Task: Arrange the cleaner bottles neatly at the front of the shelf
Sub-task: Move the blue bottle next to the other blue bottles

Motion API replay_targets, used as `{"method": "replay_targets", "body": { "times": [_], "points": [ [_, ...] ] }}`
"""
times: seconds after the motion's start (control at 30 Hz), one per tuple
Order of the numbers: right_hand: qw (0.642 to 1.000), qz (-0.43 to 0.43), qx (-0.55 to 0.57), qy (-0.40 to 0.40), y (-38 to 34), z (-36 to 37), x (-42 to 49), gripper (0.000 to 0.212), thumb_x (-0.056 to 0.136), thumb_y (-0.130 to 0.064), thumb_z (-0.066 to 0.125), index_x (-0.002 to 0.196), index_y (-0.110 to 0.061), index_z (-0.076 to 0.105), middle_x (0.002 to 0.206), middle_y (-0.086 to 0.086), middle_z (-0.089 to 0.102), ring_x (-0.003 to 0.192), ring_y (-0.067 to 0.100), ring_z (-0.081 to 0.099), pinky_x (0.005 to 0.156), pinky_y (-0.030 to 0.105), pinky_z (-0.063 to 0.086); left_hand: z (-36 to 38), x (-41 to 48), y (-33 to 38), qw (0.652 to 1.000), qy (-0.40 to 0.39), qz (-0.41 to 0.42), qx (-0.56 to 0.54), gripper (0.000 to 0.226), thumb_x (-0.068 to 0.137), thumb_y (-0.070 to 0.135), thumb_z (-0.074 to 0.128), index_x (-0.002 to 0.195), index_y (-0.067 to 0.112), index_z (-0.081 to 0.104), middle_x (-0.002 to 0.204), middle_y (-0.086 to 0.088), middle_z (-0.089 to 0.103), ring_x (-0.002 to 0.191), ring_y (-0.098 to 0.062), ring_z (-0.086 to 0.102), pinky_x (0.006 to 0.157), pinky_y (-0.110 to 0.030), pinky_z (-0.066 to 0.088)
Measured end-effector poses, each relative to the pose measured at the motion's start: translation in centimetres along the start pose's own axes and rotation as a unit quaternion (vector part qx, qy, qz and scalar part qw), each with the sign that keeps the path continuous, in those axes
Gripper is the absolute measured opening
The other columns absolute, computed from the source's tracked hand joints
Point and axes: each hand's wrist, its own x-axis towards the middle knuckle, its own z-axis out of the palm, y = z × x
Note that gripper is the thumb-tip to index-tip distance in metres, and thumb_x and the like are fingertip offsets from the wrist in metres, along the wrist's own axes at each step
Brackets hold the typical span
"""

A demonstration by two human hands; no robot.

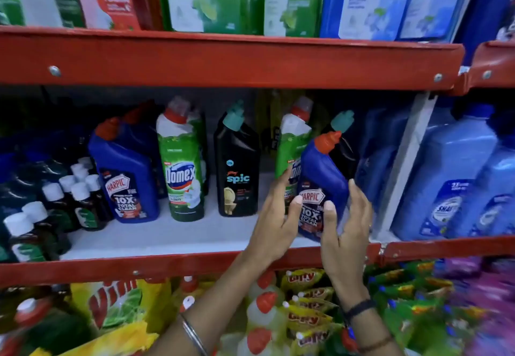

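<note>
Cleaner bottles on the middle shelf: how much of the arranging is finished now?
Done: a blue Harpic bottle, a green Domex bottle and a black Spic bottle stand upright in a row near the front. In hand: the left hand and right hand hold a second Harpic bottle, tilted. Left: set it down, then bring forward the second Domex bottle behind it.

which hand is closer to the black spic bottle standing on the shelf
Left. The left hand is just right of the black Spic bottle, gripping the blue Harpic bottle; the right hand holds that bottle's far side.
</note>
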Motion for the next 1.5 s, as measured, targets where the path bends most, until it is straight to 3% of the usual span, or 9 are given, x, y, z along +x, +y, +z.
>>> {"method": "replay_targets", "body": {
  "times": [0.17, 0.37, 0.5, 0.67, 0.73, 0.93, 1.03, 1.27, 1.5],
  "points": [
    [0.998, 0.050, 0.001, -0.035, 2.1, 0.3, 0.3, 0.059, 0.093, -0.041, 0.043, 0.146, -0.020, 0.027, 0.145, 0.004, 0.039, 0.132, 0.013, 0.037, 0.105, 0.030, 0.037, 1.3, 1.1, -1.0, 0.995, -0.022, -0.090, -0.047, 0.048, 0.094, 0.028, 0.046, 0.127, 0.059, 0.030, 0.137, 0.011, 0.048, 0.124, 0.000, 0.050, 0.104, -0.029, 0.044],
    [0.997, 0.070, 0.004, -0.040, 3.6, 0.1, 0.5, 0.055, 0.094, -0.034, 0.051, 0.145, -0.023, 0.035, 0.134, 0.005, 0.053, 0.120, 0.020, 0.055, 0.097, 0.045, 0.051, 1.5, 1.4, -2.3, 0.993, -0.028, -0.108, -0.037, 0.069, 0.087, 0.006, 0.062, 0.131, 0.050, 0.031, 0.138, -0.007, 0.051, 0.122, -0.019, 0.056, 0.098, -0.038, 0.052],
    [0.995, 0.077, 0.042, -0.044, 3.3, -0.1, 0.7, 0.051, 0.093, -0.028, 0.056, 0.142, -0.021, 0.041, 0.133, 0.005, 0.059, 0.117, 0.011, 0.057, 0.096, 0.025, 0.051, 1.3, 1.3, -2.2, 0.993, -0.007, -0.111, -0.031, 0.068, 0.080, 0.009, 0.066, 0.131, 0.043, 0.036, 0.132, -0.011, 0.053, 0.113, -0.022, 0.061, 0.097, -0.042, 0.053],
    [0.990, 0.095, 0.089, -0.055, 1.4, 0.2, 0.4, 0.051, 0.091, -0.019, 0.059, 0.140, -0.021, 0.045, 0.131, 0.004, 0.062, 0.109, 0.007, 0.062, 0.078, 0.004, 0.048, -0.7, 0.2, -1.7, 0.994, 0.018, -0.102, -0.033, 0.066, 0.081, 0.001, 0.067, 0.132, 0.033, 0.041, 0.123, 0.000, 0.059, 0.103, 0.003, 0.060, 0.076, -0.004, 0.047],
    [0.988, 0.094, 0.105, -0.061, 0.2, 0.8, 0.1, 0.052, 0.089, -0.018, 0.061, 0.139, -0.020, 0.047, 0.127, 0.004, 0.065, 0.105, 0.006, 0.064, 0.074, 0.003, 0.048, -2.3, -0.4, -1.1, 0.993, 0.031, -0.101, -0.050, 0.067, 0.082, -0.002, 0.066, 0.129, 0.038, 0.040, 0.114, 0.013, 0.060, 0.098, 0.013, 0.058, 0.073, -0.003, 0.046],
    [0.981, 0.078, 0.144, -0.100, -4.5, 4.3, -1.8, 0.051, 0.088, -0.015, 0.062, 0.137, -0.023, 0.050, 0.118, -0.014, 0.062, 0.110, 0.012, 0.061, 0.076, 0.001, 0.045, -8.7, -2.8, -0.8, 0.987, 0.096, -0.113, -0.054, 0.072, 0.080, -0.002, 0.067, 0.129, 0.045, 0.044, 0.107, 0.032, 0.064, 0.097, 0.003, 0.063, 0.074, -0.012, 0.052],
    [0.974, 0.076, 0.169, -0.133, -6.6, 7.2, -3.1, 0.050, 0.088, -0.014, 0.063, 0.136, -0.021, 0.051, 0.122, -0.007, 0.064, 0.105, 0.002, 0.062, 0.074, 0.002, 0.046, -12.0, -4.4, -0.9, 0.982, 0.136, -0.123, -0.048, 0.072, 0.081, -0.003, 0.065, 0.131, 0.044, 0.043, 0.119, 0.022, 0.062, 0.106, -0.004, 0.063, 0.082, -0.024, 0.057],
    [0.953, 0.077, 0.212, -0.201, -11.1, 14.0, -6.4, 0.041, 0.087, -0.014, 0.064, 0.126, -0.022, 0.056, 0.110, -0.012, 0.066, 0.099, -0.006, 0.062, 0.073, 0.005, 0.048, -19.3, -7.8, -2.9, 0.966, 0.211, -0.147, 0.005, 0.068, 0.084, -0.001, 0.063, 0.134, 0.039, 0.042, 0.117, 0.023, 0.059, 0.094, 0.021, 0.056, 0.071, 0.000, 0.044],
    [0.935, 0.084, 0.246, -0.241, -13.9, 19.3, -8.3, 0.041, 0.087, -0.009, 0.064, 0.126, -0.014, 0.053, 0.109, -0.013, 0.064, 0.094, -0.013, 0.061, 0.075, 0.007, 0.048, -24.3, -9.3, -4.5, 0.951, 0.261, -0.158, 0.055, 0.070, 0.083, -0.004, 0.061, 0.134, 0.038, 0.041, 0.121, 0.010, 0.061, 0.100, 0.005, 0.061, 0.079, -0.016, 0.054]
  ]
}}
